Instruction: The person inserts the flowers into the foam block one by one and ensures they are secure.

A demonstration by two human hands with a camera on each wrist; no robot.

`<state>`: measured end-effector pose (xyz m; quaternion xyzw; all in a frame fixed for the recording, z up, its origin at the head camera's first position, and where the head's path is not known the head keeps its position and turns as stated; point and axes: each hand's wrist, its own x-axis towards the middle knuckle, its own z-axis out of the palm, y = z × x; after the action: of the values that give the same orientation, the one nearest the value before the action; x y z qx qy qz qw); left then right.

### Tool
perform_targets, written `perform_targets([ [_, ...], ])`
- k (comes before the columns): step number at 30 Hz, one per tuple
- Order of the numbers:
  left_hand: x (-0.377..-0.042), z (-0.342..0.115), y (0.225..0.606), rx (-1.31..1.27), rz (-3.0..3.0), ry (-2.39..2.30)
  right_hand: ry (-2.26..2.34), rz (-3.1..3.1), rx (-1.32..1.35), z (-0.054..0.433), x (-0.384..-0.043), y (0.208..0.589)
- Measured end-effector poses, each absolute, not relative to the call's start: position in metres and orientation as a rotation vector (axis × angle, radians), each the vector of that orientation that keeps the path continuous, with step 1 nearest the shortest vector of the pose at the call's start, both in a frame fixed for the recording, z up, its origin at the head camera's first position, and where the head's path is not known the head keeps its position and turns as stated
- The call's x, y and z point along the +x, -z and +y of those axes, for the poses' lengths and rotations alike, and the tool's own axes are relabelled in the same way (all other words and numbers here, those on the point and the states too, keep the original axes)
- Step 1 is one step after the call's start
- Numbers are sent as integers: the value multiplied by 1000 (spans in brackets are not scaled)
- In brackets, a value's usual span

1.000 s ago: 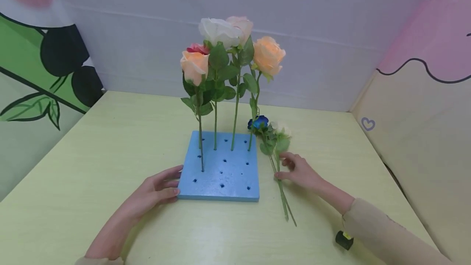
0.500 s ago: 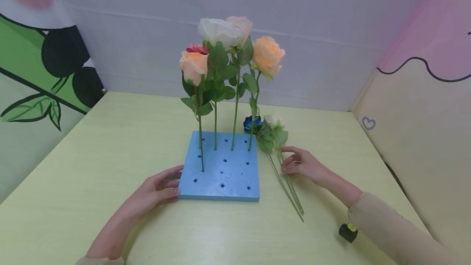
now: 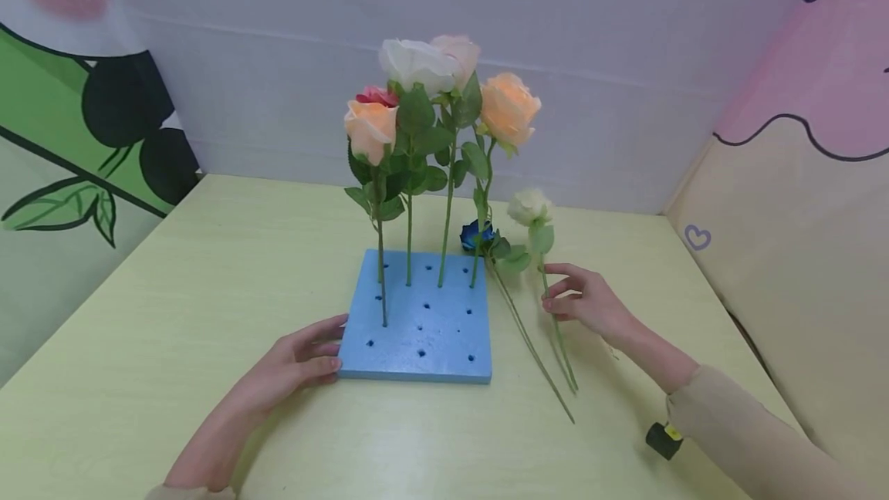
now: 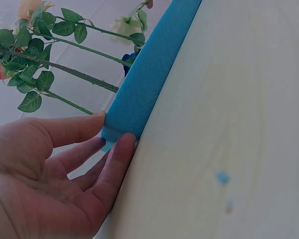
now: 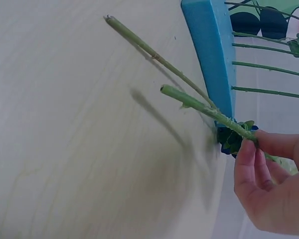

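My right hand [image 3: 590,305] pinches the green stem of a white rose [image 3: 531,207]; in the right wrist view the stem's cut end [image 5: 163,89] is raised above the table. Left of it lies a blue rose [image 3: 475,235], its head behind the board's right edge. My left hand [image 3: 292,361] holds the near-left corner of a light blue holed board [image 3: 444,338], thumb and fingers against it in the left wrist view. Upright in the board stand several roses: a peach one [image 3: 371,132] in front, a white one [image 3: 417,66], another peach one [image 3: 509,108], plus pink ones partly hidden.
A pale yellow table [image 3: 139,315] carries everything, with a white cloth wall [image 3: 278,99] behind it and a painted panel on either side. A small black block [image 3: 664,440] with a yellow mark hangs beside the right sleeve.
My right hand has drawn the white rose away from the blue rose, rightward and farther back, and lifted it. The blue rose lies apart now. My left hand and the board have stayed put.
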<state>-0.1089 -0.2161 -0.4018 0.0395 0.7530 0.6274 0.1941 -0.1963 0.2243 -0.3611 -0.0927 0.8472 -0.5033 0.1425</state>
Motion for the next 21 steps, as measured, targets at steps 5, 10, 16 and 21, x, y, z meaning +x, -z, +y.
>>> perform_targets([
  [5, -110, -216, 402, 85, 2108, -1753, 1537, 2472, -270, 226, -196, 349],
  [10, -110, -215, 401, 71, 2114, -1744, 1592, 2552, -294, 227, -196, 339],
  [16, -108, -216, 402, 102, 2110, -1764, 1671, 2643, -375, 224, -194, 332],
  [21, -108, -216, 402, 71, 2115, -1756, 1746, 2668, -426, 218, -189, 325],
])
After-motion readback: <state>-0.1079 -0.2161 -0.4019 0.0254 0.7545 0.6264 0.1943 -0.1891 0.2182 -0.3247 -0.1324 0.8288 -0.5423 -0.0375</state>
